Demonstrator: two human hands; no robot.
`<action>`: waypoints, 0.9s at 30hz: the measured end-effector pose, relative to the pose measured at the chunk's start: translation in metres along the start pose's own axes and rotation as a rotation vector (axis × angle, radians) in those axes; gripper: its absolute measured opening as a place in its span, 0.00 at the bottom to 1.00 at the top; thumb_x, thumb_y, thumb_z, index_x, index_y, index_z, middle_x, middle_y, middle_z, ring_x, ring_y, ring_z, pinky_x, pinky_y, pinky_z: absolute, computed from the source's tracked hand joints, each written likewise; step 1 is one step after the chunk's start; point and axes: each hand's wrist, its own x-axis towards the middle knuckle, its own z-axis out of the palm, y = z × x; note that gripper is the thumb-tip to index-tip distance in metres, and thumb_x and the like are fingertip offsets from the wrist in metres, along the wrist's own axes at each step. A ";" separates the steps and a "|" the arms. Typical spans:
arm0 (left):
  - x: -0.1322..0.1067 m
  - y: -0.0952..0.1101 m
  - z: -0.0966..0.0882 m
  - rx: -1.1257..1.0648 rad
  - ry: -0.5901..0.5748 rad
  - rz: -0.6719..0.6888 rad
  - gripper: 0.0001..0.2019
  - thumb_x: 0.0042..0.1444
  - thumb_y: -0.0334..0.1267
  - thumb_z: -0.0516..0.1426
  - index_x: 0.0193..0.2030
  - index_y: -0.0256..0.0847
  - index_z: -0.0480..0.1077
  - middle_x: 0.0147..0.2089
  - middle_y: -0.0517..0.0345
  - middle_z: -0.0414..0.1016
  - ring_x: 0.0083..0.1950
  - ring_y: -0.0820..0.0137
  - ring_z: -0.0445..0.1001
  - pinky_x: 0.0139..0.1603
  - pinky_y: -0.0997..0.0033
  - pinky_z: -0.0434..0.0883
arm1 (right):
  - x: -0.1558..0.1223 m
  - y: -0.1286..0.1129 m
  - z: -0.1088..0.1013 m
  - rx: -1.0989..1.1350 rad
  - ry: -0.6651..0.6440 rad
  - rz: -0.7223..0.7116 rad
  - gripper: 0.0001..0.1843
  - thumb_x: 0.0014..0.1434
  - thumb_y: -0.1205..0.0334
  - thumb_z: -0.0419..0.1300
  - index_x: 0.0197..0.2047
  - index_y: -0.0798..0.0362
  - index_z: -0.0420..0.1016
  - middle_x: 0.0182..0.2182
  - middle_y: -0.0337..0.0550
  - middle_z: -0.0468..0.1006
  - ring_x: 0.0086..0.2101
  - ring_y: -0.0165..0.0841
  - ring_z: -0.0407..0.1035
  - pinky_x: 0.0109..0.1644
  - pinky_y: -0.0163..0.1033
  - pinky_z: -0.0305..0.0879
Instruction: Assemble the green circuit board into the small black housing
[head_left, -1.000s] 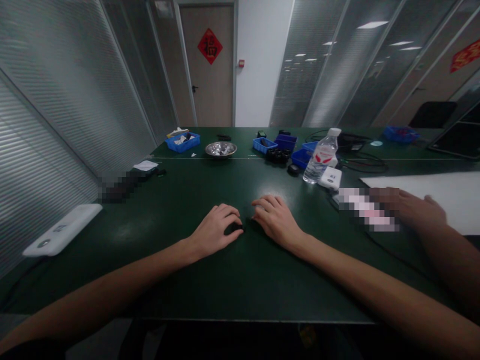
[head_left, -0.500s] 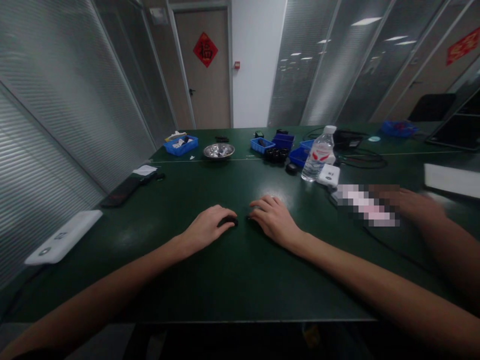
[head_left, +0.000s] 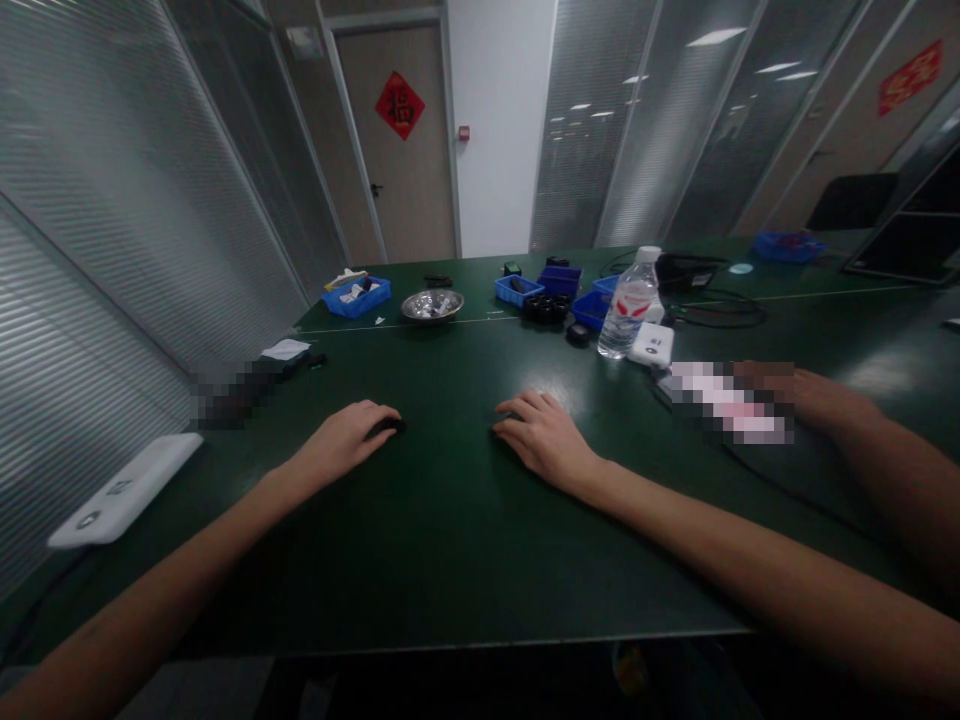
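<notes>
The left hand (head_left: 349, 440) lies low over the green table (head_left: 450, 560), its fingers and thumb partly bent around a small black object (head_left: 388, 427). Thumb and forefinger stand a little apart, and the object fills the gap between them; the hand grips it, with the palm hiding most of its body. With twelve o'clock at the far edge of the table, the object's visible end points toward three o'clock, tipped very slightly to two. The part that shows runs lengthwise along that same line, nearly level with the near edge of the table; the full long axis cannot be made out under the hand.

The right hand (head_left: 536, 440) is at three o'clock from the left, well apart from it, palm down. Its fingers are loosely curved and slightly separated, their tips pointing to about ten o'clock near the tabletop. The thumb is hidden, so I cannot tell whether these fingers close on anything.

From the left hand, a blue basket (head_left: 358, 303) sits at twelve o'clock, a round metal bowl (head_left: 433, 306) at one, and a long white device (head_left: 127, 490) near nine. From the right hand, a round black item (head_left: 577, 334) lies at one o'clock, with an upright water bottle (head_left: 628, 315) just beyond it and a white box-like device (head_left: 652, 345) beside the bottle. At three o'clock, a co-worker's hand (head_left: 836, 397) is by a pixelated item (head_left: 720, 400).
</notes>
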 end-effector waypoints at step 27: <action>-0.045 -0.140 -0.043 0.199 0.169 -0.503 0.18 0.66 0.42 0.57 0.58 0.36 0.76 0.55 0.56 0.80 0.53 0.61 0.75 0.56 0.64 0.68 | 0.002 0.005 0.006 0.066 -0.063 0.008 0.17 0.69 0.69 0.55 0.55 0.48 0.79 0.50 0.48 0.79 0.49 0.41 0.67 0.50 0.48 0.63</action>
